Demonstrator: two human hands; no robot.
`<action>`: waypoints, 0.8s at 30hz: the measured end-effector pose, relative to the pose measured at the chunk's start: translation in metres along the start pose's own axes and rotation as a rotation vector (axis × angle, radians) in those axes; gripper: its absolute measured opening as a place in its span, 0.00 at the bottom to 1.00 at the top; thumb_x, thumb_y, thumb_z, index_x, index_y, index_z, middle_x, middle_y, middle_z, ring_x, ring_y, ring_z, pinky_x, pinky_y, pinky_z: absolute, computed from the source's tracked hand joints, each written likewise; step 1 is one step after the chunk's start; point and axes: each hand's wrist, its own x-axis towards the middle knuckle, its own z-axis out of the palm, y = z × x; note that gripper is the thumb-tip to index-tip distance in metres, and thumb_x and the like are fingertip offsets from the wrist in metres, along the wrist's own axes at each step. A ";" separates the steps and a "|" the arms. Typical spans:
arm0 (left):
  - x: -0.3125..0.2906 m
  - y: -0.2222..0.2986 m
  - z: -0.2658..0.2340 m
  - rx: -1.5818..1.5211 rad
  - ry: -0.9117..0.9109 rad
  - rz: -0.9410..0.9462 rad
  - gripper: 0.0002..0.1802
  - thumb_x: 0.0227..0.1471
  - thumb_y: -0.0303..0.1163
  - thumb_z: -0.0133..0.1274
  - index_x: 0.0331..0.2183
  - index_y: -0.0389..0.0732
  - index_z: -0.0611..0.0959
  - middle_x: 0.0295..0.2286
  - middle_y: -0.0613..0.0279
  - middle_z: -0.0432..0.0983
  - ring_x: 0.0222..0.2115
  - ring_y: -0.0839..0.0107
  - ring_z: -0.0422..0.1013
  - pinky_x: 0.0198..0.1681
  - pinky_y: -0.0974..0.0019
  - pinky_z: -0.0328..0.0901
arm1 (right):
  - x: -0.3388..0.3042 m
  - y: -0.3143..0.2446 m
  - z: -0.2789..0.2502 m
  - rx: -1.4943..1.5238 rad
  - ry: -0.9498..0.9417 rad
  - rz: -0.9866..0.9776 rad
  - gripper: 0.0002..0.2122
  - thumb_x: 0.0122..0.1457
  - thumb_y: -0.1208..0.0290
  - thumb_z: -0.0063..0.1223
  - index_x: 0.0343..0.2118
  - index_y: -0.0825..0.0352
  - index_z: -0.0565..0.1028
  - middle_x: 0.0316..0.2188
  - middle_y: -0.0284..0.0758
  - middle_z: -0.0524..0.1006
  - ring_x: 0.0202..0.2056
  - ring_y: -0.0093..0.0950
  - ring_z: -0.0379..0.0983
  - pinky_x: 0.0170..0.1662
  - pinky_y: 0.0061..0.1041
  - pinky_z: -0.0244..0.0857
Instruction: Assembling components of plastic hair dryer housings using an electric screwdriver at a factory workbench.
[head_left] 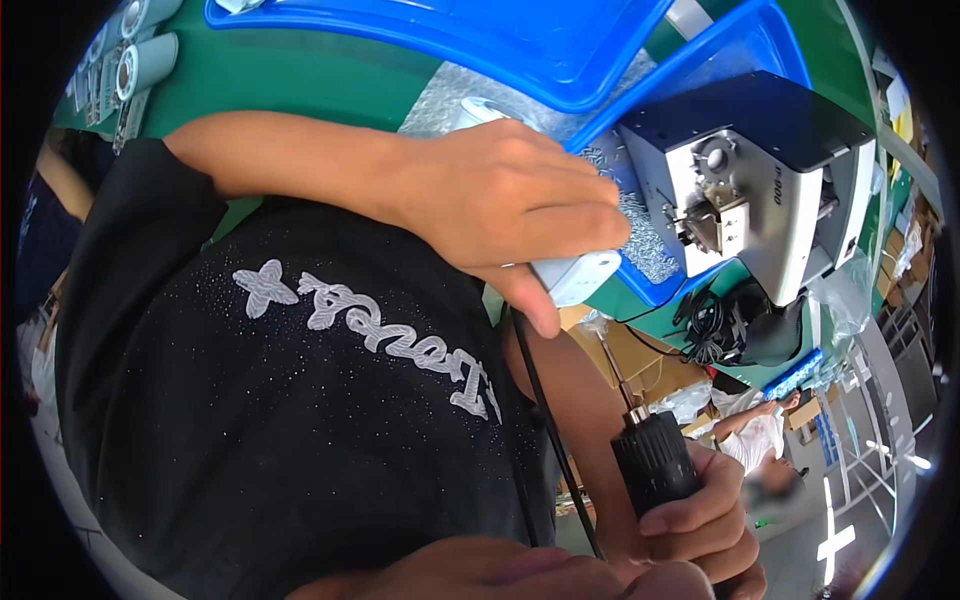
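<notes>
My left hand (520,200) is closed over a white housing (582,278), gripping it from above. Much of this part is hidden under the palm; its squared end shows below the fingers, and a white rounded piece (485,112) shows behind the wrist. In my right hand (705,520), at the lower right, is a black electric screwdriver (652,455). The fingers wrap round its body, and its thin bit (612,362) points up, just below the housing's squared end and apart from it. A black cord (545,420) runs down between my arms.
A screw feeder (790,190) stands at the right beside a blue tray (655,295) of small loose screws. Another blue tray (450,30) lies on the green table (270,75). White cylindrical housings (148,65) stand at the far left. Coiled black cables (708,335) and another person (755,440) are at the right.
</notes>
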 end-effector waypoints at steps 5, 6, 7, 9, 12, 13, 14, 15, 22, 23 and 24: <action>-0.003 -0.002 0.000 0.008 0.046 0.013 0.37 0.48 0.63 0.52 0.39 0.34 0.74 0.31 0.56 0.72 0.28 0.58 0.74 0.24 0.62 0.71 | 0.001 0.014 0.009 0.013 0.045 -0.130 0.10 0.60 0.68 0.50 0.42 0.66 0.67 0.19 0.24 0.67 0.17 0.17 0.67 0.24 0.17 0.64; -0.003 -0.002 0.002 -0.004 0.052 0.018 0.37 0.49 0.63 0.52 0.39 0.34 0.74 0.31 0.56 0.72 0.28 0.58 0.74 0.24 0.62 0.71 | 0.001 0.012 0.010 -0.002 0.048 -0.133 0.09 0.60 0.69 0.51 0.40 0.66 0.67 0.19 0.23 0.66 0.16 0.16 0.67 0.23 0.15 0.63; -0.003 -0.003 0.006 -0.008 0.055 0.016 0.37 0.49 0.63 0.52 0.39 0.34 0.74 0.31 0.56 0.72 0.28 0.58 0.74 0.24 0.62 0.71 | 0.000 0.011 0.012 -0.016 0.051 -0.136 0.09 0.60 0.70 0.51 0.38 0.67 0.67 0.19 0.23 0.66 0.16 0.15 0.67 0.23 0.14 0.62; 0.000 -0.006 0.010 0.047 0.121 0.120 0.41 0.54 0.66 0.44 0.37 0.30 0.75 0.26 0.56 0.71 0.22 0.62 0.71 0.21 0.65 0.67 | 0.001 0.009 0.012 -0.086 0.085 -0.066 0.10 0.61 0.67 0.51 0.38 0.67 0.67 0.19 0.25 0.66 0.16 0.18 0.67 0.23 0.17 0.63; -0.001 -0.005 0.010 0.027 0.076 0.090 0.40 0.55 0.66 0.43 0.36 0.30 0.75 0.26 0.56 0.71 0.21 0.63 0.70 0.20 0.66 0.66 | -0.002 0.018 0.012 -0.011 0.041 -0.072 0.13 0.63 0.66 0.48 0.47 0.65 0.67 0.20 0.27 0.67 0.18 0.22 0.67 0.25 0.22 0.65; -0.001 -0.006 0.010 0.029 0.075 0.084 0.40 0.55 0.66 0.43 0.36 0.30 0.75 0.26 0.56 0.71 0.21 0.63 0.70 0.20 0.66 0.66 | -0.003 0.022 0.012 0.013 0.027 -0.075 0.14 0.64 0.65 0.46 0.50 0.65 0.67 0.21 0.27 0.68 0.19 0.23 0.67 0.26 0.23 0.66; 0.000 -0.007 0.011 0.032 0.070 0.088 0.40 0.56 0.66 0.43 0.36 0.30 0.75 0.26 0.56 0.70 0.22 0.63 0.70 0.20 0.67 0.65 | -0.004 0.023 0.011 0.042 0.013 -0.077 0.16 0.65 0.64 0.45 0.53 0.65 0.67 0.21 0.28 0.68 0.19 0.24 0.67 0.26 0.24 0.67; 0.001 -0.007 0.011 0.037 0.064 0.092 0.40 0.56 0.66 0.43 0.36 0.30 0.75 0.26 0.57 0.70 0.22 0.64 0.70 0.19 0.67 0.65 | -0.004 0.025 0.011 0.052 0.013 -0.072 0.16 0.65 0.64 0.45 0.53 0.65 0.67 0.21 0.28 0.68 0.19 0.24 0.67 0.26 0.24 0.67; 0.002 -0.001 0.002 0.125 0.051 0.087 0.38 0.55 0.64 0.45 0.37 0.31 0.75 0.28 0.55 0.71 0.24 0.61 0.71 0.22 0.65 0.67 | 0.005 0.001 -0.008 -0.011 -0.166 0.129 0.16 0.65 0.62 0.43 0.53 0.62 0.66 0.24 0.31 0.69 0.21 0.27 0.68 0.26 0.30 0.68; 0.003 0.003 0.003 0.098 0.007 0.058 0.38 0.54 0.63 0.47 0.38 0.31 0.75 0.29 0.55 0.72 0.25 0.60 0.72 0.24 0.64 0.68 | 0.006 -0.005 -0.010 -0.017 -0.233 0.174 0.17 0.65 0.61 0.41 0.53 0.60 0.66 0.24 0.32 0.69 0.22 0.28 0.68 0.26 0.31 0.69; 0.000 0.003 0.006 0.086 -0.046 0.013 0.37 0.54 0.62 0.50 0.40 0.31 0.74 0.30 0.54 0.72 0.27 0.59 0.73 0.25 0.64 0.69 | 0.004 -0.010 -0.012 -0.026 -0.223 0.249 0.17 0.66 0.59 0.39 0.54 0.58 0.66 0.24 0.32 0.69 0.23 0.29 0.67 0.27 0.33 0.69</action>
